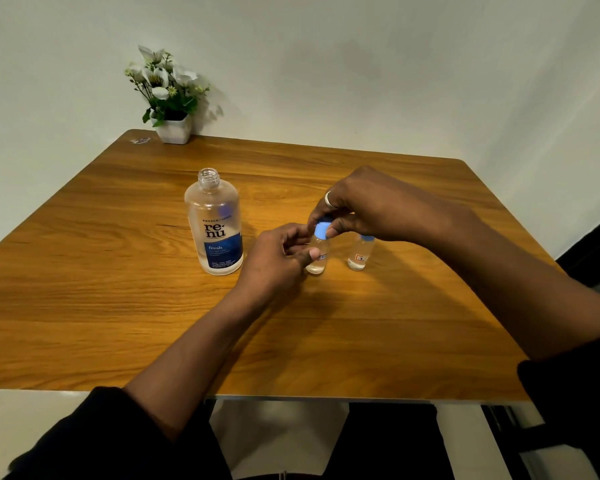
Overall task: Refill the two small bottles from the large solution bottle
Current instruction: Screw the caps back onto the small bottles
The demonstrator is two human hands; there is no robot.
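Small bottle [317, 258]: light, likely slick, tippy (hold low); left hand [278, 258] grips body, right hand [361, 206] pinches blue cap [322, 230].

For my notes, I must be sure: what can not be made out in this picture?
Head view:
- Held small bottle: label and level, partly covered by left hand.
- Other small bottle: cap, partly covered by right hand.
- Small object at table's far corner: too small to name.
- Large bottle: fine print blurred.
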